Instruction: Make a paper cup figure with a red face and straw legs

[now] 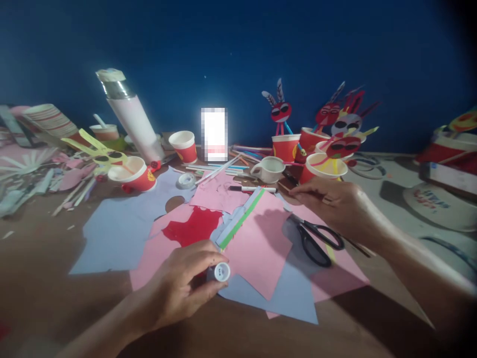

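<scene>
A small tube with a white round end [221,272] is gripped by my left hand [186,281], above the near edge of the paper sheets. My right hand [330,199] is at the right, its fingers pinched; what they hold, if anything, is too small to make out. Below that hand lie black-handled scissors [316,241] on the sheets. Between the hands a green and pale blue strip [242,219] rests on pink paper [261,248]. Red paper [192,226] lies beyond my left hand.
A white bottle [134,122] stands at the back left, near a tilted red cup [139,176]. Further right are a glowing screen [215,132], a light mug [270,170] and red cups [285,147] with paper figures. Paper scraps [70,174] cover the left.
</scene>
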`<state>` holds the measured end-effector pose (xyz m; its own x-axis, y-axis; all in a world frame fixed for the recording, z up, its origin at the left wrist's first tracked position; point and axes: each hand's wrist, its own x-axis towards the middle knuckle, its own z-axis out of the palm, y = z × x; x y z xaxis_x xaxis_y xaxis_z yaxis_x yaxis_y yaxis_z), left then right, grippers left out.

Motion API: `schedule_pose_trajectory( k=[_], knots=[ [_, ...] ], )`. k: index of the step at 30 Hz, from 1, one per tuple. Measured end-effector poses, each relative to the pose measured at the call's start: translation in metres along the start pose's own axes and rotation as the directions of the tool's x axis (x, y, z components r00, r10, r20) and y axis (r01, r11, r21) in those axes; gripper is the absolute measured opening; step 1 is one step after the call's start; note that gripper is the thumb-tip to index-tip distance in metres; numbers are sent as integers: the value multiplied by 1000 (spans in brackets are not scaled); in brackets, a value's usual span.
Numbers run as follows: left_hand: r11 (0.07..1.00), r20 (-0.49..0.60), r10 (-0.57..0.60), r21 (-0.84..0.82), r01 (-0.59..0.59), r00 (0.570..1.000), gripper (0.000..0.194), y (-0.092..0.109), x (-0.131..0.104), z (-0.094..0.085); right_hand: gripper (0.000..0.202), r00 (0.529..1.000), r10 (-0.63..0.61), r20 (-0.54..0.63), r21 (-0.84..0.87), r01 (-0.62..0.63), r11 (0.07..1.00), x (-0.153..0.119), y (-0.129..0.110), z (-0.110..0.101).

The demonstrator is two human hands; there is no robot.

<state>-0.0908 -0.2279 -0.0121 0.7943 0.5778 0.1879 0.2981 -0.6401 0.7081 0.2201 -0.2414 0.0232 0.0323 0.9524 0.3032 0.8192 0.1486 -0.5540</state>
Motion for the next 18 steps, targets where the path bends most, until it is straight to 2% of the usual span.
schedule_pose_trajectory(
  k=[3, 6, 9, 12, 18],
  knots=[
    [999, 25, -33, 8, 33, 999, 15, -1, -3, 1, 15, 998, 16, 54, -52, -13, 999, 6, 2, -1],
    [997, 32, -65, 33, 64, 997, 14, -1, -2, 1, 18, 991, -46, 125, -127, 62, 990, 15, 0, 2],
    [995, 47, -93, 40, 91, 995, 14, 2, 0, 0, 18, 988, -90, 125, -182, 112, 977, 23, -7, 8],
    [992, 84, -118, 51, 114, 989, 12, 3, 1, -2, 19, 987, -102, 124, -187, 124, 975, 30, -15, 14],
    [992, 77, -100, 88, 93, 992, 13, 3, -3, -3, 19, 967, -159, 198, -161, 193, 968, 45, -30, 25]
  ],
)
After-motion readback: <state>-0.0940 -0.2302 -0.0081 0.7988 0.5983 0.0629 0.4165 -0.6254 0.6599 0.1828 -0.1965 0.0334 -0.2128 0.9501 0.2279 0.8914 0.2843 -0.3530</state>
